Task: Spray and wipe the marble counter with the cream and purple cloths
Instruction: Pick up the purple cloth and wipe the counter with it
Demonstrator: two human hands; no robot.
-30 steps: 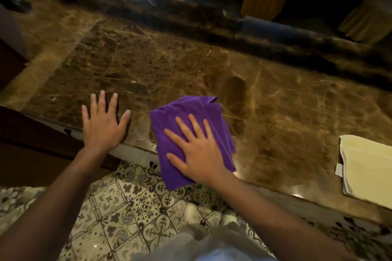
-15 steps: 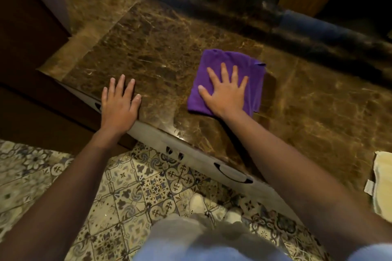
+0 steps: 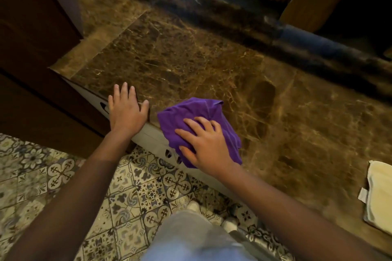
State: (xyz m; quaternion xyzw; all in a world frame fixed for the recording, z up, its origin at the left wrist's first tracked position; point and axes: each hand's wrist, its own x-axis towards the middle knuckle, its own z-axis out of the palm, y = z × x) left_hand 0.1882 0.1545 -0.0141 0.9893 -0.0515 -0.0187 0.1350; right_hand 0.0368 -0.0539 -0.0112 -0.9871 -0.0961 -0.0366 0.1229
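Change since half a second ago: my right hand (image 3: 206,144) has dragged the crumpled purple microfibre cloth (image 3: 197,116) back from mid-counter to the near edge; my left hand (image 3: 125,110) has kept its post at the rim.

Floor: patterned grey-and-cream tiles (image 3: 63,176) lie below me, nearest of all.

Right-hand fingers: spread and slightly curled, pressing down on the purple cloth, bunching it more than gripping it.

Left-hand fingers: flat, extended, holding nothing, braced on the counter lip.

Purple cloth position: at the front edge of the brown veined marble counter (image 3: 191,59), its lower corner hanging over the lip.

Cream cloth: a folded cream towel (image 3: 379,193) lies on the counter far to my right, well apart from both hands, untouched.

Far side: a dark rounded marble ledge (image 3: 297,36) runs along the back.

Spray bottle: none that I can see.

Risk: I judge that one more pull toward me could slide the cloth off the edge onto the tiles, since part already overhangs.

Second risk: the bunched cloth may skip patches and leave streaks.
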